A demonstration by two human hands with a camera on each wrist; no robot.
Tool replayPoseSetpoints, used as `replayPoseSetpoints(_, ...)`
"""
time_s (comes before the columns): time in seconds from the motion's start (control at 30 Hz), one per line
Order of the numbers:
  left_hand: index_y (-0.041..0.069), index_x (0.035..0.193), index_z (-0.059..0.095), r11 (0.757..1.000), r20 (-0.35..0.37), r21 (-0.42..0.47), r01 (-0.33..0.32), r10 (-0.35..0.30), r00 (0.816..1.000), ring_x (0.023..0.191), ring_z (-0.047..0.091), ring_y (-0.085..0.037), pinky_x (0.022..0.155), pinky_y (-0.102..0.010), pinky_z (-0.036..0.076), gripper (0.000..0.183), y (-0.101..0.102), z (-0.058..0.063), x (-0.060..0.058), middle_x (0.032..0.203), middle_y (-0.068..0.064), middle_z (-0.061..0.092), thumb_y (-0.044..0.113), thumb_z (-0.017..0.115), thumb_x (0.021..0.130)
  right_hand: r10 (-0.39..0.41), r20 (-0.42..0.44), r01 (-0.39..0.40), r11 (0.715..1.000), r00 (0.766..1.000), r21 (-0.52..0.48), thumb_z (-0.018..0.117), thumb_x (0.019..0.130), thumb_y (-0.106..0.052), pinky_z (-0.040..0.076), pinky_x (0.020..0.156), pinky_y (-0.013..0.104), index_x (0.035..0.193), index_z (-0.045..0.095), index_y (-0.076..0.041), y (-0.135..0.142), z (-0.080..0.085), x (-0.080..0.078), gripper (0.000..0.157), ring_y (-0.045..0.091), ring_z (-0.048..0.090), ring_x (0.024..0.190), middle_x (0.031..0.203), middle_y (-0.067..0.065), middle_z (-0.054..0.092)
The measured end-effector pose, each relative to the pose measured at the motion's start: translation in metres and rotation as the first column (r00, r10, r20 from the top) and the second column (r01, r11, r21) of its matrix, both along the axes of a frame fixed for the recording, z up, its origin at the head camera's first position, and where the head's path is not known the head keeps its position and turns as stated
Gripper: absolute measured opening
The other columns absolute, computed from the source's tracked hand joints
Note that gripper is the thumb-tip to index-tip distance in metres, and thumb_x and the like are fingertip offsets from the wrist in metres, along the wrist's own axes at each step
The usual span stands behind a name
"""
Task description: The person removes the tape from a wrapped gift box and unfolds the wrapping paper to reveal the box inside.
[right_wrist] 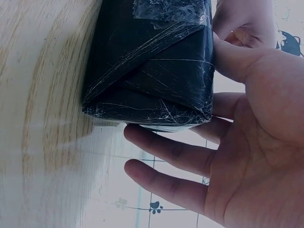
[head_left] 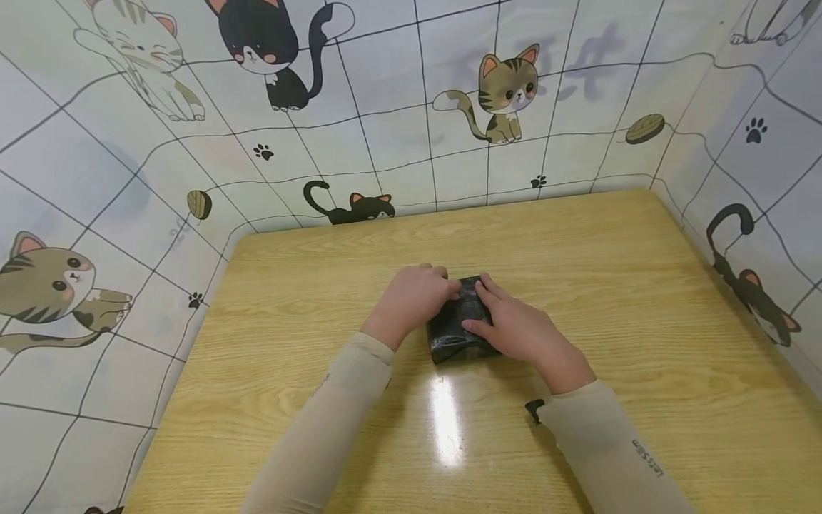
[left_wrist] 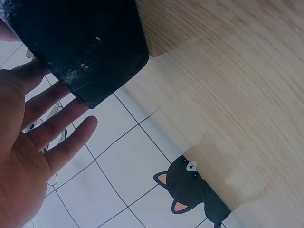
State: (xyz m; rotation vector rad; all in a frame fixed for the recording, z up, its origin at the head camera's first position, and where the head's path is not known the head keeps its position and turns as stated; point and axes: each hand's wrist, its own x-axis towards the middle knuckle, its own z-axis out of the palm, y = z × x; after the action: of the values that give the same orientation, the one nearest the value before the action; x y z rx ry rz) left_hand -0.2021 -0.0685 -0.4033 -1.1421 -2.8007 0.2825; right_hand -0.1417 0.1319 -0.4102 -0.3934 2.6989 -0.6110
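Black wrapped package (head_left: 449, 332) sits near the middle of the wooden tabletop (head_left: 308, 307), directly at twelve o'clock from you, between your two hands. Its long axis seems to run from about one o'clock to seven, though your hands cover both sides and part of the outline is hidden. A shiny tape patch (right_wrist: 171, 10) shows on one face in the right wrist view.

Neither hand has any distance to cover: both touch the package. Your right hand (head_left: 523, 327) lies over its three o'clock side and covers more of it; you hold it there between thumb, laid on the upper face, and fingers at the far corner, with the ring and little fingers reaching past it. Your left hand (head_left: 414, 300) is at its ten o'clock edge, thumb tip on top; whether those fingers truly pinch, you cannot tell from these views. I judge that opposed placement, left at ten and right at three, to be what any turn or lift hinges on.

Outward, wood runs widest toward nine and three o'clock. At twelve the table's back edge meets the cat-printed wall covering (head_left: 385, 150), so room there is shorter. Your left sleeve (head_left: 334, 421) comes in from seven; between four and five a small black scrap (head_left: 533, 409) lies beside your right sleeve (head_left: 604, 428).
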Motion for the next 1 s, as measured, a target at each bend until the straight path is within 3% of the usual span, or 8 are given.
replayPoseSetpoints(0.57, 0.029, 0.116, 0.079, 0.999, -0.018, -0.006, 0.033, -0.034, 0.999, 0.085, 0.074, -0.019, 0.077, -0.036, 0.064, 0.021, -0.0025, -0.0019, -0.0015, 0.103, 0.0, 0.078, 0.038, 0.062, 0.106, -0.005, 0.006, 0.005, 1.0, 1.0, 0.011, 0.055, 0.109, -0.052, 0.054, 0.103, 0.064, 0.171, 0.017, -0.009, -0.0018, -0.0015, -0.0005, 0.085, 0.048, 0.044, 0.151, 0.181, 0.012, 0.005)
replayPoseSetpoints(0.83, 0.03, 0.121, 0.078, 0.994, -0.025, -0.08, 0.077, -0.08, 0.997, 0.092, 0.075, -0.019, 0.082, -0.039, 0.064, 0.021, -0.0031, 0.004, -0.0006, 0.112, -0.001, 0.079, 0.028, 0.063, 0.106, -0.006, 0.002, 0.006, 1.0, 1.0, 0.014, 0.055, 0.109, -0.052, 0.056, 0.097, 0.061, 0.171, 0.018, -0.008, -0.0017, 0.0006, -0.0006, 0.084, 0.048, 0.046, 0.15, 0.181, 0.014, 0.006)
replayPoseSetpoints(1.0, 0.03, 0.122, 0.078, 0.993, -0.033, -0.085, 0.081, -0.084, 0.996, 0.093, 0.077, -0.02, 0.081, -0.039, 0.064, 0.023, -0.0025, 0.0049, -0.001, 0.113, -0.001, 0.079, 0.031, 0.061, 0.107, -0.008, 0.003, 0.008, 1.0, 1.0, 0.013, 0.055, 0.109, -0.052, 0.055, 0.099, 0.062, 0.171, 0.018, -0.008, -0.0011, 0.0003, -0.0004, 0.084, 0.049, 0.046, 0.15, 0.181, 0.013, 0.006)
